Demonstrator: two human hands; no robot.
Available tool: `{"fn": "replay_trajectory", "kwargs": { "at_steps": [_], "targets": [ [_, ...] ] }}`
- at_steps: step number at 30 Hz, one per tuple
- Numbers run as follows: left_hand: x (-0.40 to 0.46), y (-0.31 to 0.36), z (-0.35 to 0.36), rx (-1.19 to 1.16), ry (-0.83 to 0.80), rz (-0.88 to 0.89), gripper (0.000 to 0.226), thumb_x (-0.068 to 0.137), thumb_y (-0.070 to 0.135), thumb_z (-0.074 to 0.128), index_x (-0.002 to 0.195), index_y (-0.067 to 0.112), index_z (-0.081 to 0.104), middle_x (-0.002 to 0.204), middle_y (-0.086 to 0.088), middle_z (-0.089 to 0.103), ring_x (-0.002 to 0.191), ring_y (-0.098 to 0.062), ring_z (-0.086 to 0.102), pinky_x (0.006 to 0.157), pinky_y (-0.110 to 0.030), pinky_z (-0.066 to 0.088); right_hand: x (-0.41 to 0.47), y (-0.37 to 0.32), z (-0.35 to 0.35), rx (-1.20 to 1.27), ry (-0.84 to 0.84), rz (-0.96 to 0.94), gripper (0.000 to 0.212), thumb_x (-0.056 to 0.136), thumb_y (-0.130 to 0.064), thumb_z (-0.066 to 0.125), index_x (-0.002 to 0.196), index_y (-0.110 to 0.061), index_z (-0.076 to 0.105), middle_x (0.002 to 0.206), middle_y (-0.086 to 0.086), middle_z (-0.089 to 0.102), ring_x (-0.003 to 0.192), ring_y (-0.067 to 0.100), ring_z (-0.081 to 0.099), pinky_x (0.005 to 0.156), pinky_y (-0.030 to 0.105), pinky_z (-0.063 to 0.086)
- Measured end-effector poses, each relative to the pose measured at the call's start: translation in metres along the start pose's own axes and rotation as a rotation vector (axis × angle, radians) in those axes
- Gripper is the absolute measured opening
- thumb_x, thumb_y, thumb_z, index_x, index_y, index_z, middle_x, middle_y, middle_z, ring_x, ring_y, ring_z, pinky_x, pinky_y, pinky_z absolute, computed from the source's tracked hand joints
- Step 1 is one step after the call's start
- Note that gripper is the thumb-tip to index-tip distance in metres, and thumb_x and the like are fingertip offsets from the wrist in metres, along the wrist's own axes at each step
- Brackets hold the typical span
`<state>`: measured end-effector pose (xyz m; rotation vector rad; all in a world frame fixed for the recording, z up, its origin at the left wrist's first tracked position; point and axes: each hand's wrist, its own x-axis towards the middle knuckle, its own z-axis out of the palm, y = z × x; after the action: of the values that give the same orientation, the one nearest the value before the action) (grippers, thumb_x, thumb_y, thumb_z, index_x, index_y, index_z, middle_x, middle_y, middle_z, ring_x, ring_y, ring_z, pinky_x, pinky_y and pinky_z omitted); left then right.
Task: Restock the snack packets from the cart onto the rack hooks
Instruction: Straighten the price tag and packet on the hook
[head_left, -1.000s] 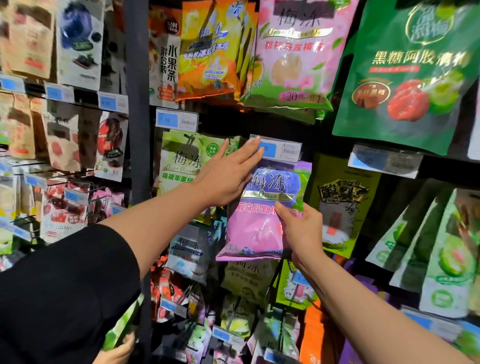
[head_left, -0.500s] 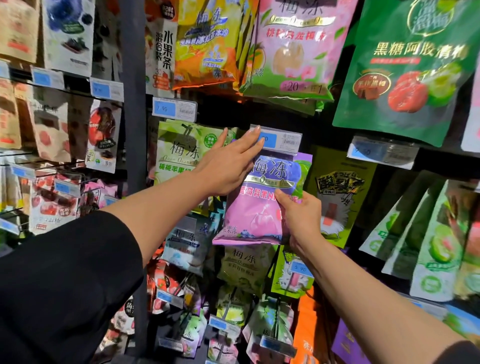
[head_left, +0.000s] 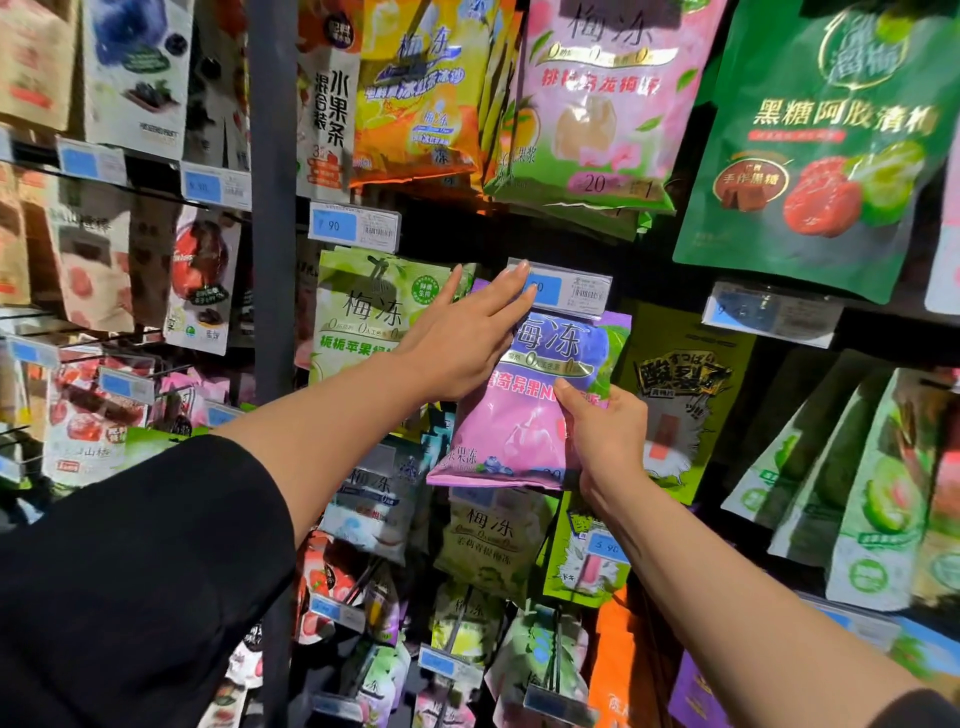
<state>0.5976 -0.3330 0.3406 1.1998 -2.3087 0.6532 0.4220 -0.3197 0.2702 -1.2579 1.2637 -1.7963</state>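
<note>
Pink-purple snack packet (head_left: 524, 410) | at mid-rack, just under the price tag (head_left: 566, 291) | right hand (head_left: 605, 436) fingers curled round its lower right edge | left hand (head_left: 467, 338) fingers straight, pressing its top | step: hanging | next: likely seat top hole fully on hook, unseen.

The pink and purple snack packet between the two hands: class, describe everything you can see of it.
The pink and purple snack packet is a glossy, puffy plastic pouch, purple at the top with large white characters, pink below with small berries printed near the bottom seam. It sits tilted just under a blue and white price tag. The left hand lies with straight fingers over its upper left corner; the right hand grips its right edge. Its hook is hidden.
</note>
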Motion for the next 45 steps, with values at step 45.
{"fn": "replay_trajectory", "kwargs": {
  "at_steps": [45],
  "targets": [
    [0.0, -0.004, 0.004, 0.08, 0.0, 0.05, 0.059, 0.102, 0.033, 0.032, 0.154, 0.023, 0.007, 0.161, -0.007, -0.007, 0.149, -0.018, 0.001, 0.117, -0.052, -0.002, -0.006, 0.004, -0.007, 0.072, -0.009, -0.004, 0.008, 0.085, -0.012, 0.071, 0.081, -0.02, 0.07, 0.085, 0.004, 0.075, 0.085, 0.026, 0.072, 0.079, 0.05, 0.057]
  ]
}}
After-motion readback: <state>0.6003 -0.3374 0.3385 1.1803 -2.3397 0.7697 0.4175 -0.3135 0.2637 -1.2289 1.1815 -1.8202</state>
